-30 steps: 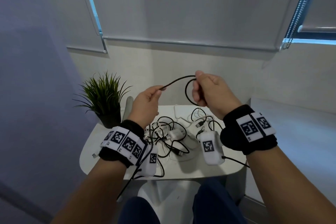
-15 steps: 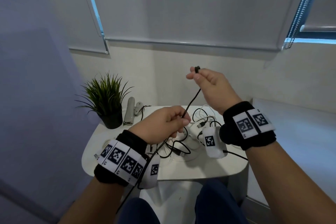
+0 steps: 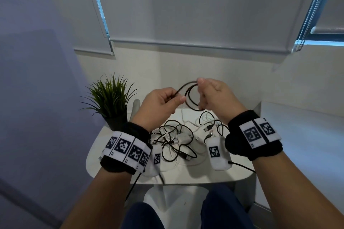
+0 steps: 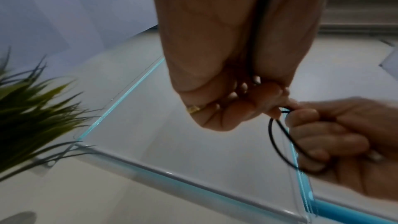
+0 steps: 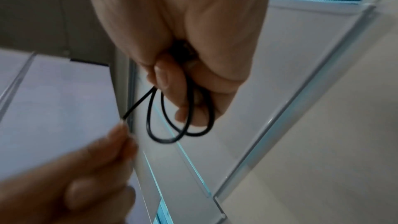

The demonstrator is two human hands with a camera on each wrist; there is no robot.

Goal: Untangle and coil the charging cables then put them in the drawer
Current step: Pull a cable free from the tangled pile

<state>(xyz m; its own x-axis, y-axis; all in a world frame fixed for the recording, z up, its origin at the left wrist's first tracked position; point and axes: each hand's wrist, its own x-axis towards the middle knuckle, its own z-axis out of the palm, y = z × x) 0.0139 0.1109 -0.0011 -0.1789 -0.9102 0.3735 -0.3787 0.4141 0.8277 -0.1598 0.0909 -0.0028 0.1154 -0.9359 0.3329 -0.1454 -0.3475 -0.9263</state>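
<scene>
Standing under the drawn window blinds (image 3: pixel 186 5), the small white table (image 3: pixel 195 174) carries a potted plant (image 3: pixel 109 98) at its left rear corner and a heap of tangled black and white cables (image 3: pixel 178 141) across its middle. Both hands are raised above that heap, close together. The right hand (image 3: pixel 216 96) has its fingers curled round a black cable (image 3: pixel 189 96), gathering 2 loops that hang below the fist; the right wrist view shows the loops (image 5: pixel 172 122) passing between thumb and fingers (image 5: pixel 163 77). The left hand (image 3: pixel 158 104) pinches the same cable just beside the loops, its fingers curled in, and the loose length runs down through its palm (image 4: pixel 258 23). No drawer shows in any view.
</scene>
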